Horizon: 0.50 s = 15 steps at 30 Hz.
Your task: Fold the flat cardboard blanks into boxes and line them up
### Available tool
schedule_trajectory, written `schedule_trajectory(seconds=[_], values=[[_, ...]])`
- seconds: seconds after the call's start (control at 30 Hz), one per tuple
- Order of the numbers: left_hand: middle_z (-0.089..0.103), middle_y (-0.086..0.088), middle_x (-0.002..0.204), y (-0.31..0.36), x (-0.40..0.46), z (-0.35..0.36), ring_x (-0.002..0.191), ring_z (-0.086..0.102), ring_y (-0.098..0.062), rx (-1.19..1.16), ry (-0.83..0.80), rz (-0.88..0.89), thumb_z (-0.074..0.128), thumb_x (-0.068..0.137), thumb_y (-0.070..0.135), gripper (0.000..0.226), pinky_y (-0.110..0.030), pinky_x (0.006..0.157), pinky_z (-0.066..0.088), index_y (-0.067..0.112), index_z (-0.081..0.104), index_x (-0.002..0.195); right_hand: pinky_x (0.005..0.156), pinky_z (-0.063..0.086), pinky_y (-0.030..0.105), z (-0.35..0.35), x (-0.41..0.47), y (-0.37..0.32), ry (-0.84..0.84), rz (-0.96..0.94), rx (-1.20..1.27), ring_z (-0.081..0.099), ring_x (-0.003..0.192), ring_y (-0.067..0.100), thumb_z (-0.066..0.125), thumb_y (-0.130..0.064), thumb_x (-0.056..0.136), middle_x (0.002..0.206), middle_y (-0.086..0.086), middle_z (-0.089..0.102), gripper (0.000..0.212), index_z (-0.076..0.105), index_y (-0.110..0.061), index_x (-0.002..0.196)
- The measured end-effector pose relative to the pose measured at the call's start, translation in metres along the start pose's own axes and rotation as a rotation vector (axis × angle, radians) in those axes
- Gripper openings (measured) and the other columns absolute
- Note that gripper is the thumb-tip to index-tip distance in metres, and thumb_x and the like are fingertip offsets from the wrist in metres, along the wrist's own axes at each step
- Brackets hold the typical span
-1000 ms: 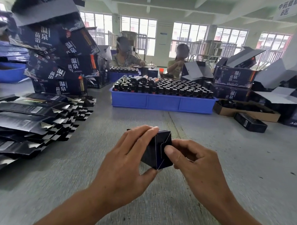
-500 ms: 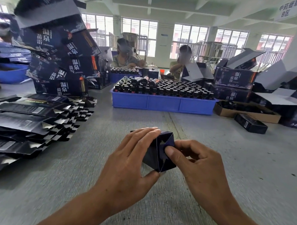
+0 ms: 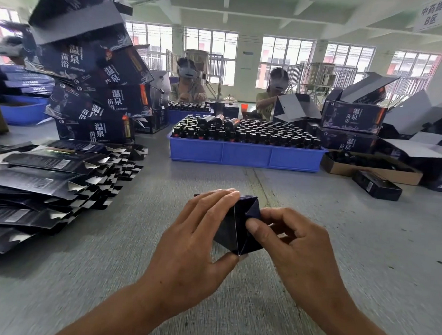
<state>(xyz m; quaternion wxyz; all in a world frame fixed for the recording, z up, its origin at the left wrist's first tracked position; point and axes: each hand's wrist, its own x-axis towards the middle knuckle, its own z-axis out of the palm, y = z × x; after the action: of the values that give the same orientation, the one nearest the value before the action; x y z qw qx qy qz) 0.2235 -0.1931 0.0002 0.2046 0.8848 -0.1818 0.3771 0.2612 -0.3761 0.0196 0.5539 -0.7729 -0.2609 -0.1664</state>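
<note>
A small dark blue cardboard box (image 3: 231,226) is held end-on above the grey table, its end flaps folded inward. My left hand (image 3: 194,242) grips it from the left, fingers over the top and thumb under the lower corner. My right hand (image 3: 290,243) holds its right side, with the thumb pressing on the end flap and the fingers curled behind. A fanned pile of flat dark blanks (image 3: 49,180) lies on the table at the left. Most of the box body is hidden behind my left hand.
A leaning stack of larger dark printed cartons (image 3: 96,91) stands at the back left. A blue tray (image 3: 246,153) full of dark bottles sits straight ahead. A brown cardboard tray (image 3: 372,169) and a small black box (image 3: 377,185) lie at the right. Two people work beyond.
The box has turned a little in my hands, and my right thumb has pushed the end flap further in. Both hands stay in nearly the same place.
</note>
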Motion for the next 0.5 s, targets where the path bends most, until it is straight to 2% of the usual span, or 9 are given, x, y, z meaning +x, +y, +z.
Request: schedule_trajectory(seconds=[0.1,0.17,0.23,0.27,0.33,0.4,0.5], values=[[0.038,0.011,0.152,-0.001,0.0,0.0,0.142,0.033,-0.008,0.029,0.017,0.028,0.07,0.081,0.041,0.084,-0.012,0.115,0.025,0.021,0.032,0.153,0.073,0.055,0.015,-0.001,0.0,0.003,-0.014,-0.009,0.012,0.07,0.088,0.003,0.067,-0.064,0.08,0.096,-0.021,0.071,0.029,0.069,-0.042,0.099],[0.038,0.008,0.156,-0.003,0.001,0.001,0.146,0.031,-0.012,0.093,0.01,0.106,0.069,0.083,0.037,0.081,-0.026,0.117,0.031,0.02,0.033,0.153,0.075,0.055,0.014,0.0,-0.001,0.005,-0.068,0.02,0.01,0.069,0.092,0.0,0.068,-0.072,0.073,0.106,-0.027,0.067,0.05,0.061,-0.047,0.116],[0.034,0.004,0.161,-0.002,0.001,0.003,0.151,0.026,-0.019,0.173,-0.032,0.234,0.07,0.081,0.025,0.082,-0.04,0.117,0.033,0.02,0.033,0.155,0.076,0.056,0.014,0.002,-0.002,0.006,-0.154,0.075,0.012,0.066,0.098,-0.004,0.07,-0.078,0.065,0.116,-0.034,0.059,0.075,0.045,-0.054,0.132],[0.031,0.003,0.163,-0.002,0.001,0.004,0.152,0.023,-0.022,0.2,-0.052,0.29,0.068,0.08,0.02,0.084,-0.044,0.118,0.031,0.021,0.031,0.156,0.076,0.057,0.016,0.003,-0.002,0.006,-0.184,0.098,0.028,0.067,0.098,-0.004,0.071,-0.076,0.066,0.116,-0.034,0.059,0.08,0.041,-0.054,0.136],[0.026,0.002,0.165,0.001,0.001,0.005,0.153,0.02,-0.025,0.214,-0.055,0.337,0.062,0.077,0.013,0.087,-0.047,0.12,0.026,0.022,0.028,0.157,0.076,0.06,0.024,0.004,0.001,0.009,-0.177,0.166,0.095,0.069,0.097,-0.001,0.078,-0.058,0.073,0.112,-0.025,0.065,0.074,0.044,-0.048,0.138],[0.027,-0.001,0.164,0.002,0.001,0.004,0.153,0.022,-0.023,0.177,0.016,0.256,0.059,0.075,0.012,0.086,-0.044,0.12,0.027,0.021,0.03,0.155,0.081,0.06,0.03,0.002,0.004,0.011,-0.121,0.267,0.149,0.07,0.095,0.0,0.082,-0.042,0.075,0.106,-0.015,0.07,0.066,0.05,-0.043,0.134],[0.039,0.005,0.153,0.0,0.003,-0.001,0.141,0.037,-0.008,0.023,0.207,-0.099,0.06,0.089,0.027,0.063,-0.03,0.111,0.037,0.027,0.036,0.148,0.087,0.06,0.038,-0.002,0.009,0.015,-0.129,0.374,0.232,0.072,0.095,0.008,0.075,-0.035,0.063,0.102,-0.012,0.074,0.058,0.059,-0.039,0.119]])
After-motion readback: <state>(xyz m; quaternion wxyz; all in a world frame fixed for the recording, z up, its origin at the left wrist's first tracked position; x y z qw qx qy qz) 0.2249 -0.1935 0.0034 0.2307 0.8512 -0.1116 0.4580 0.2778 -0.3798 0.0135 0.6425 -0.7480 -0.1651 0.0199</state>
